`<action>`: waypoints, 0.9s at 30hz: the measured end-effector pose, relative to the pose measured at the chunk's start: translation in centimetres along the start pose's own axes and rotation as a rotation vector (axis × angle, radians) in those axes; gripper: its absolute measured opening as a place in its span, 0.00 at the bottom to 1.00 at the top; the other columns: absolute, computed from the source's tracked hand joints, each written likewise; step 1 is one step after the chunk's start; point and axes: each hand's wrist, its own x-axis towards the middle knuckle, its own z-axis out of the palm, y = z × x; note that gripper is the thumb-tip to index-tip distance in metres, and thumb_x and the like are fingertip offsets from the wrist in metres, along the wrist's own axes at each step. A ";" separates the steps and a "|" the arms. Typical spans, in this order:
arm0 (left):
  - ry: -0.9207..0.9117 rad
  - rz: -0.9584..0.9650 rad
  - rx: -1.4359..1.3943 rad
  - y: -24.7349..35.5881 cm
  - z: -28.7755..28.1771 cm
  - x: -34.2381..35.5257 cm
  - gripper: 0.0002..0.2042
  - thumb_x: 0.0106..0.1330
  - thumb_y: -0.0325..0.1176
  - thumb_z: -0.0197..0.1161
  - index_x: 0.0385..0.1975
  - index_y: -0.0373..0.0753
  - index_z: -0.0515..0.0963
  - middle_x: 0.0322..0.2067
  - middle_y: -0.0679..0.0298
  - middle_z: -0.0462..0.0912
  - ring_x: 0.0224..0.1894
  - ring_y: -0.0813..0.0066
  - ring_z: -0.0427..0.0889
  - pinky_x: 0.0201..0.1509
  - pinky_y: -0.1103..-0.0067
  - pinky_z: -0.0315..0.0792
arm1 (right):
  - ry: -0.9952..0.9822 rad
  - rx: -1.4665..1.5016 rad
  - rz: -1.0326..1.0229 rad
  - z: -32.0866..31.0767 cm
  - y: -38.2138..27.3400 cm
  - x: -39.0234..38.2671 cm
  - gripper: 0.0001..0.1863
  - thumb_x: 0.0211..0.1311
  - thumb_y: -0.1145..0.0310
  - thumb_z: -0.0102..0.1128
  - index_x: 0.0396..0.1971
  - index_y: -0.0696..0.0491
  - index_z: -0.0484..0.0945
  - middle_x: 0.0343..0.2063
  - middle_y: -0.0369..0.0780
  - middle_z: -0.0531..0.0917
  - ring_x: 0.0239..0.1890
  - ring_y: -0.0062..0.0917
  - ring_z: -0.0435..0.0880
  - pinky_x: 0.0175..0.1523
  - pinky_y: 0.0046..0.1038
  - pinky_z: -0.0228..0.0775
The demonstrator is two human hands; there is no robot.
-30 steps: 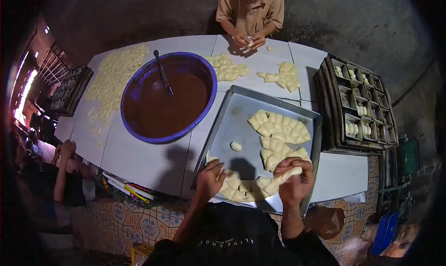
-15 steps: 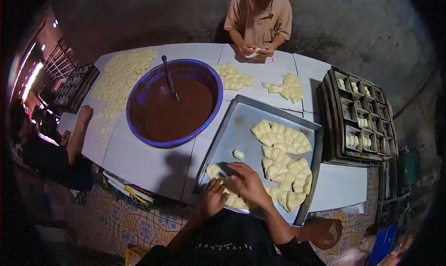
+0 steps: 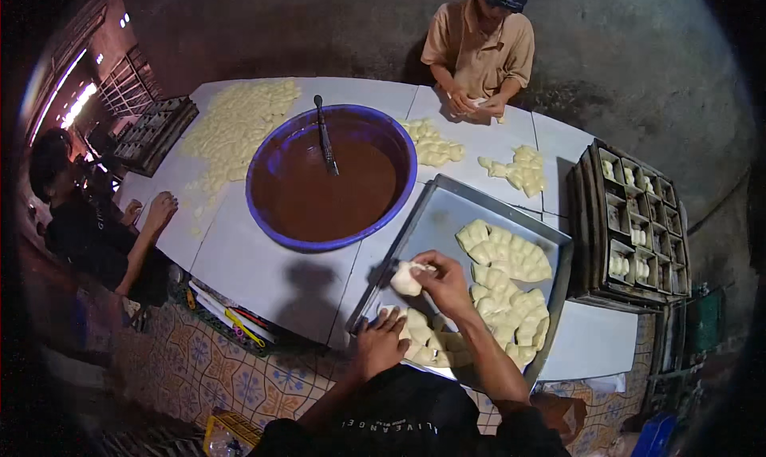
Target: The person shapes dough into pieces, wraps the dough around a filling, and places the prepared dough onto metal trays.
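My right hand is closed on a pale piece of dough, held over the left part of a large metal tray. My left hand rests at the tray's near left corner, fingers stretched and apart, touching the end of a row of dough pieces. More smooth dough pieces lie packed together along the tray's right side. Part of the near row is hidden by my right forearm.
Left of the tray stands a purple basin of brown filling with a utensil in it. Dough heaps cover the table's far left. Stacked baking moulds stand at right. One person handles dough opposite; another is at left.
My right hand has risen from the near row and moved away from me, now with a piece of dough. My left hand stays near the corner. The whole view has shifted slightly.
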 end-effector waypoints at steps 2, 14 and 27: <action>0.031 -0.043 -0.138 0.0 -0.5 0.5 0.21 0.61 0.43 0.59 0.52 0.40 0.76 0.60 0.59 0.71 0.63 0.59 0.68 0.63 0.54 0.59 | 0.118 0.150 -0.204 -2.1 -4.6 -1.4 0.14 0.57 0.73 0.63 0.43 0.59 0.77 0.41 0.38 0.79 0.38 0.17 0.76 0.41 0.21 0.69; -0.182 -0.145 -2.434 4.6 -6.5 7.1 0.23 0.76 0.43 0.40 0.63 0.33 0.60 0.59 0.49 0.69 0.60 0.60 0.69 0.64 0.68 0.64 | 0.319 -0.430 -0.559 -1.1 -3.8 -8.7 0.22 0.56 0.72 0.64 0.51 0.57 0.75 0.44 0.46 0.76 0.50 0.37 0.75 0.57 0.33 0.66; 0.401 -0.125 -1.517 5.6 -5.7 5.5 0.07 0.65 0.27 0.63 0.36 0.28 0.81 0.25 0.69 0.81 0.27 0.85 0.75 0.33 0.86 0.70 | 0.348 -0.405 -0.334 -1.0 -1.5 -6.4 0.15 0.63 0.67 0.57 0.47 0.55 0.80 0.47 0.44 0.73 0.52 0.33 0.71 0.56 0.31 0.63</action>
